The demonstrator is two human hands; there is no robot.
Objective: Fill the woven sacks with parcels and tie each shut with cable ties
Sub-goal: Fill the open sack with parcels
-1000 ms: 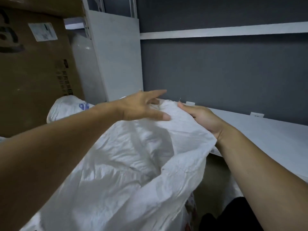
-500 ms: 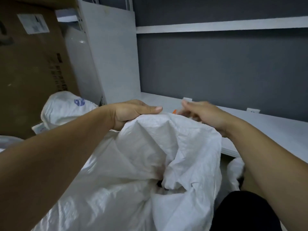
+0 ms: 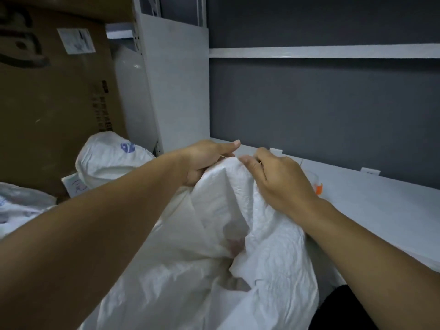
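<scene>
A large white woven sack [image 3: 190,270] stands in front of me, its mouth gathered upward into a bunch. My left hand [image 3: 204,160] grips the gathered top from the left, thumb stretched over the fabric. My right hand [image 3: 278,179] grips the same bunch from the right, fingers curled into the folds. A small gap in the folds shows something pinkish inside the sack [image 3: 235,244]. No cable tie is plainly visible; a thin strand shows between my hands.
A white shelf surface [image 3: 369,206] runs along the right, with a small orange-and-clear object [image 3: 317,186] behind my right hand. Another filled white sack [image 3: 109,158] sits at the left before a big cardboard box [image 3: 52,103]. A grey wall stands behind.
Both hands have closed in on the sack's mouth and bunched it tighter; the opening that was spread wide a second ago is now gathered between them.
</scene>
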